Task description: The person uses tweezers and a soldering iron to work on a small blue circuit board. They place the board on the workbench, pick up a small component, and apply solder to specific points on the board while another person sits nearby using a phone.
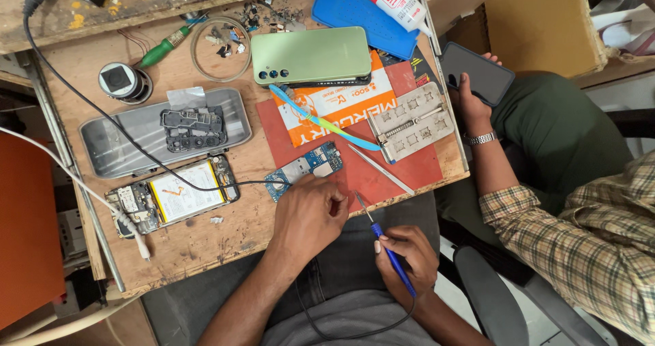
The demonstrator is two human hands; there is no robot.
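Small blue circuit board (303, 170) on a red mat (355, 172) at the workbench's near edge

The left hand (310, 213) rests curled beside the board, fingertips touching its near end; the right hand (402, 254) pinches a blue-handled soldering iron (383, 240), tip towards the mat. Tweezers (380, 169) lie just right of the board, an opened phone (170, 199) to its left, a green phone (310, 55) farther back; another person's hand (471, 94) holds a dark phone
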